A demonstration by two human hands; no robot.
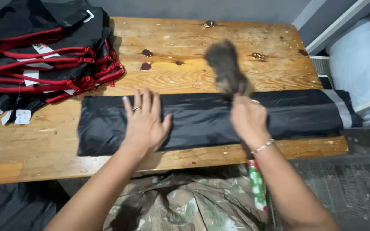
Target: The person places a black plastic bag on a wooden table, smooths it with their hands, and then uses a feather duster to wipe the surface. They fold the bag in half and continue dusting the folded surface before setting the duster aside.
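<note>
Much here is blurred, covered or cut off.

The dark tuft (227,68) above the right hand (248,120) is smeared by motion, so I cannot tell what it is or how the fingers grip it. The left hand (145,122) covers part of the folded black fabric (202,119), whose far end slips past the table edge (279,149). The pile of black and red bags (43,55) runs out at the left and top edges. The white tags (22,116) are too small to make out. A white wrapped bundle (360,60) is cut off at the right.
</note>
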